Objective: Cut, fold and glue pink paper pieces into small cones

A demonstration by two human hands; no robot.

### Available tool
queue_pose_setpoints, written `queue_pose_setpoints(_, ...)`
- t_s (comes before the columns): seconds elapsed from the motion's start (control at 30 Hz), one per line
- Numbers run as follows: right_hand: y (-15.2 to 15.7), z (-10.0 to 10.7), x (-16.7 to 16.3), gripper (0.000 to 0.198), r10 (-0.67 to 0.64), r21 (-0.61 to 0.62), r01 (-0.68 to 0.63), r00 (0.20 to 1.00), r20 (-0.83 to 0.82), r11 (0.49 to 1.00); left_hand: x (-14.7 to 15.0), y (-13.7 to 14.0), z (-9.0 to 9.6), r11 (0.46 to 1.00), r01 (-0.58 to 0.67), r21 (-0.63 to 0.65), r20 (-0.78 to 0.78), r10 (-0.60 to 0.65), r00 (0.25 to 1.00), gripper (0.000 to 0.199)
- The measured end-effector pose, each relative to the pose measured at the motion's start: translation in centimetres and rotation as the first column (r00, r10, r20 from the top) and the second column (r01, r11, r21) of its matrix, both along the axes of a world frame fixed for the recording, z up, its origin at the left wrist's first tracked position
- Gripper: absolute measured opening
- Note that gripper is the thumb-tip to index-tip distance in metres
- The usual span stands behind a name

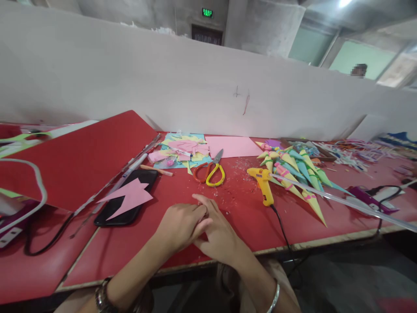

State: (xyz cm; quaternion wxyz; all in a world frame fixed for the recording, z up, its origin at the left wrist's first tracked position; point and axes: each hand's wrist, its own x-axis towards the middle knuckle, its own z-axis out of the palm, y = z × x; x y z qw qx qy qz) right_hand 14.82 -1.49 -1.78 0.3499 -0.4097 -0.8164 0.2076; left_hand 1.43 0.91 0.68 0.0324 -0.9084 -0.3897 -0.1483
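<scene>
Just over the table's front edge, my two hands meet and overlap. My left hand (182, 224) is closed, its fingers curled against the right hand and its thumb pointing right; anything pinched inside is hidden. My right hand (223, 237) has a finger stretched out to the upper left, while its other fingers are partly covered by the left. Beyond the hands lie scissors (221, 174) with one red and one yellow handle. Off to the right is a yellow glue gun (264, 187) with a long clear glue stick (312, 190) in its back.
Left, a pink zigzag-cut paper (138, 195) rests on a black phone-like tray (112, 213). Paper scraps (187, 148) and a pink sheet (233, 146) lie at the back. Several decorated paper cones (312, 202) are piled right, near a purple power strip (365, 200). A red board (97, 161) leans left.
</scene>
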Motion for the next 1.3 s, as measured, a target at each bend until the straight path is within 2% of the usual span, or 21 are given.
queue_pose_setpoints(0.1,0.2,0.4,0.2,0.045,0.024,-0.020,-0.025,1.000,-0.010,0.999,-0.1,0.1,0.2,0.998,-0.032,-0.056,0.058,0.035,0.998,0.053)
queue_pose_setpoints(0.2,0.2,1.4,1.0,0.038,0.042,-0.048,-0.045,0.998,-0.048,0.998,-0.7,0.2,0.6,0.984,-0.116,-0.133,0.200,0.141,0.970,0.051)
queue_pose_setpoints(0.33,-0.5,2.2,3.1,0.027,0.026,-0.071,-0.038,0.986,-0.164,0.997,-2.5,0.0,1.3,0.915,-0.206,-0.347,0.402,0.344,0.849,0.050)
queue_pose_setpoints(0.43,-1.2,2.0,5.2,0.018,-0.061,-0.081,0.045,0.977,-0.206,0.996,-4.7,0.1,2.3,0.855,-0.222,-0.469,0.482,0.458,0.747,0.051)
queue_pose_setpoints(0.5,-1.5,1.7,6.7,0.017,-0.214,-0.081,0.201,0.949,-0.233,0.976,-6.4,0.3,3.0,0.872,-0.237,-0.429,0.499,0.447,0.742,0.050)
queue_pose_setpoints(0.57,-1.5,1.2,8.3,0.017,-0.434,-0.084,0.428,0.862,-0.261,0.900,-7.9,0.5,3.6,0.876,-0.311,-0.368,0.420,0.455,0.785,0.046)
queue_pose_setpoints(0.63,-1.2,0.8,9.7,0.017,-0.627,-0.048,0.640,0.730,-0.273,0.767,-8.8,0.4,3.9,0.861,-0.361,-0.359,0.330,0.479,0.814,0.048)
queue_pose_setpoints(0.7,-1.0,0.6,10.6,0.020,-0.716,-0.025,0.736,0.650,-0.257,0.677,-9.0,0.0,3.9,0.859,-0.331,-0.391,0.284,0.455,0.844,0.047)
queue_pose_setpoints(0.73,-0.9,0.6,10.8,0.021,-0.728,-0.018,0.749,0.637,-0.255,0.662,-8.7,-0.4,4.0,0.866,-0.285,-0.412,0.291,0.421,0.859,0.043)
queue_pose_setpoints(0.8,-1.0,0.8,10.4,0.021,-0.706,-0.019,0.730,0.655,-0.269,0.684,-7.5,-1.2,4.1,0.879,-0.169,-0.445,0.338,0.340,0.878,0.038)
queue_pose_setpoints(0.9,-1.7,1.7,8.2,0.020,-0.585,-0.060,0.607,0.729,-0.356,0.793,-4.8,-2.3,4.3,0.844,0.004,-0.536,0.396,0.247,0.884,0.030)
queue_pose_setpoints(1.0,-2.5,2.8,5.0,0.022,-0.330,-0.082,0.329,0.834,-0.441,0.941,-2.4,-2.7,4.3,0.807,0.041,-0.590,0.414,0.258,0.873,0.026)
queue_pose_setpoints(1.03,-2.7,3.2,4.1,0.027,-0.244,-0.069,0.239,0.857,-0.453,0.969,-1.8,-2.7,4.3,0.792,0.046,-0.609,0.413,0.267,0.871,0.027)
queue_pose_setpoints(1.13,-2.7,4.4,2.0,0.031,-0.121,-0.033,0.119,0.881,-0.458,0.992,-0.6,-2.4,4.2,0.743,0.134,-0.656,0.461,0.254,0.850,0.029)
queue_pose_setpoints(1.23,-2.0,5.1,1.4,0.022,-0.079,-0.002,0.087,0.891,-0.446,0.996,0.0,-2.1,4.2,0.683,0.274,-0.677,0.554,0.227,0.801,0.029)
queue_pose_setpoints(1.3,-1.4,5.1,1.4,0.015,-0.037,-0.003,0.040,0.899,-0.437,0.999,0.1,-1.9,4.1,0.619,0.363,-0.697,0.607,0.239,0.758,0.025)
